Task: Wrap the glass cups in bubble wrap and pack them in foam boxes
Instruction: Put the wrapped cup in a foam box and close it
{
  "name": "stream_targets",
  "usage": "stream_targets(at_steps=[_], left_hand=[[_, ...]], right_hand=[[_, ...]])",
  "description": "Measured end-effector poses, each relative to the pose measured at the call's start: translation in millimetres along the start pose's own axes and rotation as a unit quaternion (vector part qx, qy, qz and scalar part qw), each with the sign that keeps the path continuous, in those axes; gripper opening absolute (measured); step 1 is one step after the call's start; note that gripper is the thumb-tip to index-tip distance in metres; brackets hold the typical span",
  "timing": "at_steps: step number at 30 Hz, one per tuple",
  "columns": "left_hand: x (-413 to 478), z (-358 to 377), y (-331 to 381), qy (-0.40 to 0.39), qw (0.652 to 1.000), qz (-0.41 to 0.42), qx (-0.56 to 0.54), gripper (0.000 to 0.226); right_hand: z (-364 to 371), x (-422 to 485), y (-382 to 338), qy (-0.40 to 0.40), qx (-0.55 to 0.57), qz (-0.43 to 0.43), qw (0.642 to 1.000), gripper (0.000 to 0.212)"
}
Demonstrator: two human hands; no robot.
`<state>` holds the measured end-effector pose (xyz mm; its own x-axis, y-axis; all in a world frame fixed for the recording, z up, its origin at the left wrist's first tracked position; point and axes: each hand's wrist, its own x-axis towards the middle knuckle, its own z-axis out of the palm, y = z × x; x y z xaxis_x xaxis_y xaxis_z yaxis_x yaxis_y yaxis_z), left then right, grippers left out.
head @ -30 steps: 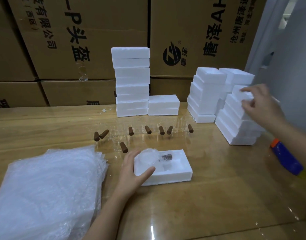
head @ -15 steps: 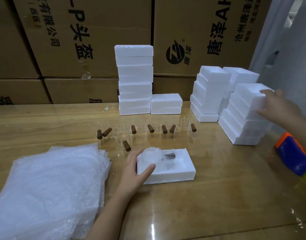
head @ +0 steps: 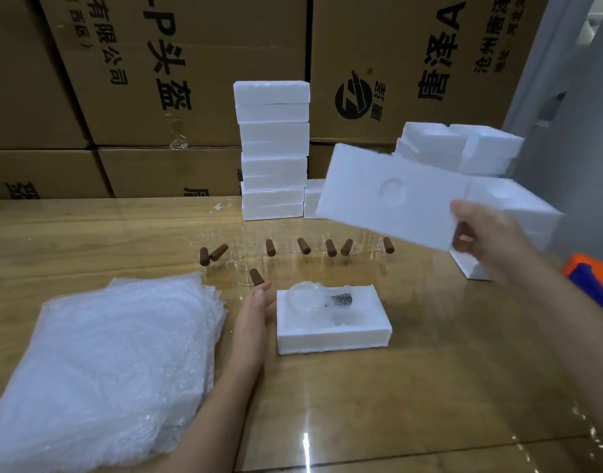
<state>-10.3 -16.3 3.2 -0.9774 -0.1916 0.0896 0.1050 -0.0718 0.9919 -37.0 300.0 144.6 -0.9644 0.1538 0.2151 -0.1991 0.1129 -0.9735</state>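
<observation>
Left hand (head: 255, 312) lay with fingers straight, touching the left wall of the open foam box (head: 331, 336), which held a wrapped cup (head: 305, 298). Bubble wrap (head: 105, 353) sat left of the box, and bare glass cups (head: 270, 247) stood behind it. Farther back and above the box, the right hand (head: 481, 237) gripped a tilted foam lid (head: 389, 196).

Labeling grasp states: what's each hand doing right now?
Left hand: open, straight fingers at the foam box edge.
Right hand: gripping a foam lid.
</observation>
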Motion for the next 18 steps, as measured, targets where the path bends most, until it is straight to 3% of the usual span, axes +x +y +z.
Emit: stream_targets(at_steps=[3, 7, 10, 14, 18], left_hand=[[2, -1, -1, 0.024, 0.999, -0.018, -0.029, 0.038], [1, -1, 3, 0.014, 0.999, -0.015, -0.037, 0.040], [-4, -2, 6, -0.015, 0.999, 0.014, -0.024, 0.056], [-9, -6, 4, -0.051, 0.998, 0.044, 0.008, 0.056], [-10, -5, 2, -0.048, 0.998, 0.034, 0.023, 0.055]], right_hand=[[17, -11, 32, -0.066, 0.036, 0.139, 0.987, 0.030], [32, -27, 68, -0.142, -0.010, 0.210, 0.967, 0.059], [41, -30, 82, -0.156, -0.050, 0.231, 0.959, 0.054], [48, -28, 88, -0.149, -0.073, 0.230, 0.959, 0.053], [55, -26, 88, -0.124, -0.100, 0.184, 0.970, 0.034]])
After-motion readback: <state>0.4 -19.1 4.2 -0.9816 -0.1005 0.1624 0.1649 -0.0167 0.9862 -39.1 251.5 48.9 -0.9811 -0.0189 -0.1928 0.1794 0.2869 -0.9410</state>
